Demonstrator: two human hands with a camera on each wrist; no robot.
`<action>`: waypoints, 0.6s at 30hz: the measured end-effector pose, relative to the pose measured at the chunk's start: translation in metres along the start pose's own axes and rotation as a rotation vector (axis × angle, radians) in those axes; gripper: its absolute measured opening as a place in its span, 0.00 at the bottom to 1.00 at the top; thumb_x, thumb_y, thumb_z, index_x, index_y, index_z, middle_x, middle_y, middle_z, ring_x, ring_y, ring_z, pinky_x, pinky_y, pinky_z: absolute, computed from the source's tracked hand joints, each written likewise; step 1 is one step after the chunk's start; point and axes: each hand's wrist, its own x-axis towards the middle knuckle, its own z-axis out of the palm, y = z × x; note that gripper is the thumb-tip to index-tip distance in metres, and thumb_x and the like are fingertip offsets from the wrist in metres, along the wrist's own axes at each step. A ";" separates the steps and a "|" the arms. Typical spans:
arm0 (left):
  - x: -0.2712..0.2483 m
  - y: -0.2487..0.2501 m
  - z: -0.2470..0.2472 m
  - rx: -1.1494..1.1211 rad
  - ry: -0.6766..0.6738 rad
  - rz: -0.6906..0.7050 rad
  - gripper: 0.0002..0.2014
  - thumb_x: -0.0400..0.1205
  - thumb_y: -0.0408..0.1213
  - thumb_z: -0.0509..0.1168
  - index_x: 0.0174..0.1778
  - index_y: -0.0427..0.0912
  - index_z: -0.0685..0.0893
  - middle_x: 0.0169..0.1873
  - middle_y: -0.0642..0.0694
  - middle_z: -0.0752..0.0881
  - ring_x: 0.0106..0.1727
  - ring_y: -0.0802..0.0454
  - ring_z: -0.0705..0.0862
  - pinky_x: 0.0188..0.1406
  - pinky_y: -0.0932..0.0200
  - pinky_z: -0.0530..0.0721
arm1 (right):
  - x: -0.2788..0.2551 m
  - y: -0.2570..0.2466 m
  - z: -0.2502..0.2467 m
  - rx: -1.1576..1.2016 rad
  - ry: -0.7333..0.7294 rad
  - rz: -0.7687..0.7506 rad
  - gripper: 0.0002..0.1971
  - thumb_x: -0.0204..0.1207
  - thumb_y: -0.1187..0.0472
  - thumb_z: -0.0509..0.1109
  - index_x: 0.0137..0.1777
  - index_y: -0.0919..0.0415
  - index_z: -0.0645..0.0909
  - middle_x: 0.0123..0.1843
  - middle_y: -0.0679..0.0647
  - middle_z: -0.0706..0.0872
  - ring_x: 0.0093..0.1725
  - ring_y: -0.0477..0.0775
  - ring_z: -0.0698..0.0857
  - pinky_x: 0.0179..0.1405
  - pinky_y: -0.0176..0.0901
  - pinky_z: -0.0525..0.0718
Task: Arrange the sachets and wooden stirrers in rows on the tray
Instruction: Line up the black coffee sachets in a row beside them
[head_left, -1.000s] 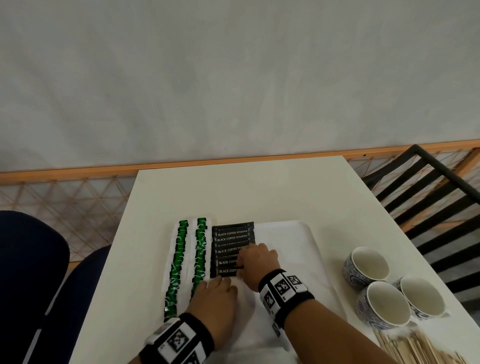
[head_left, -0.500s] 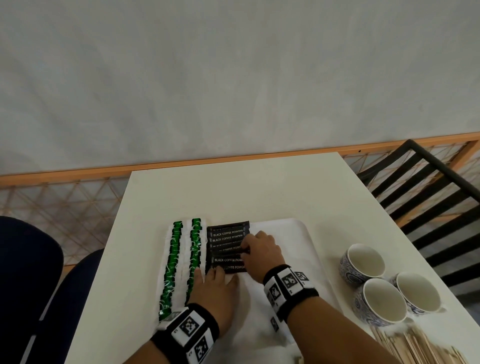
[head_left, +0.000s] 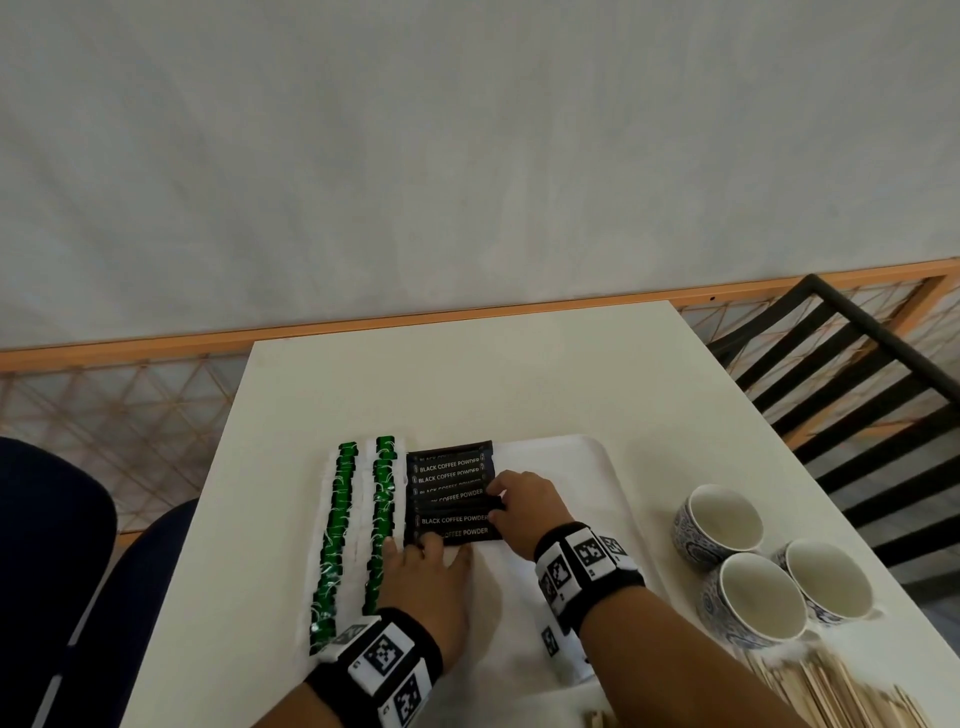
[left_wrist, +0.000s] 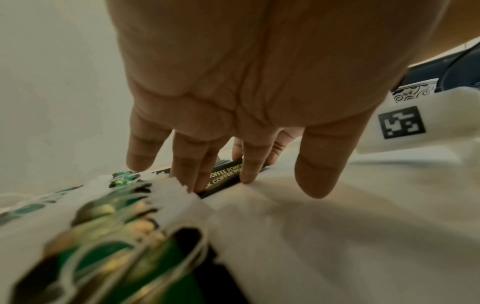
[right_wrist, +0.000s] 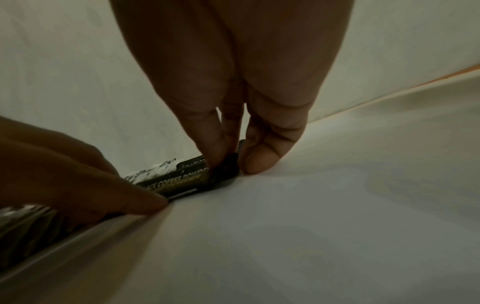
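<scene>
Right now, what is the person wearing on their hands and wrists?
Both hands are bare, no gloves or sleeves. The left wrist band and right wrist band are black straps carrying white blocks printed with square black-and-white coded markers. No cables show.

A pale grey wall (head_left: 467, 145) fills the upper view, bounded below by an orange wooden rail (head_left: 363, 325) with lattice panels (head_left: 104, 405) under it. A white desk (head_left: 467, 384) stands against it, with a black slatted chair (head_left: 841, 395) on the right and a dark blue seat (head_left: 47, 561) on the left.
</scene>
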 end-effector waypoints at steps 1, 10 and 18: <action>-0.001 0.000 -0.001 0.005 0.001 -0.005 0.33 0.82 0.47 0.55 0.84 0.51 0.50 0.77 0.34 0.59 0.76 0.34 0.64 0.79 0.30 0.42 | 0.001 0.000 0.000 0.005 -0.003 0.001 0.14 0.78 0.61 0.69 0.64 0.54 0.80 0.60 0.55 0.81 0.63 0.55 0.79 0.62 0.38 0.75; -0.004 0.005 -0.002 -0.034 0.089 0.044 0.34 0.82 0.49 0.57 0.83 0.50 0.52 0.79 0.39 0.55 0.76 0.35 0.61 0.78 0.32 0.52 | 0.010 -0.004 -0.006 0.127 0.043 0.083 0.19 0.83 0.62 0.59 0.73 0.57 0.73 0.68 0.57 0.76 0.68 0.55 0.76 0.62 0.36 0.71; -0.003 0.005 -0.003 -0.007 0.028 0.045 0.33 0.83 0.50 0.56 0.83 0.50 0.52 0.80 0.38 0.55 0.78 0.35 0.61 0.78 0.31 0.49 | 0.027 -0.016 -0.003 0.135 -0.044 0.119 0.21 0.77 0.65 0.57 0.69 0.61 0.77 0.62 0.63 0.83 0.61 0.61 0.81 0.57 0.44 0.78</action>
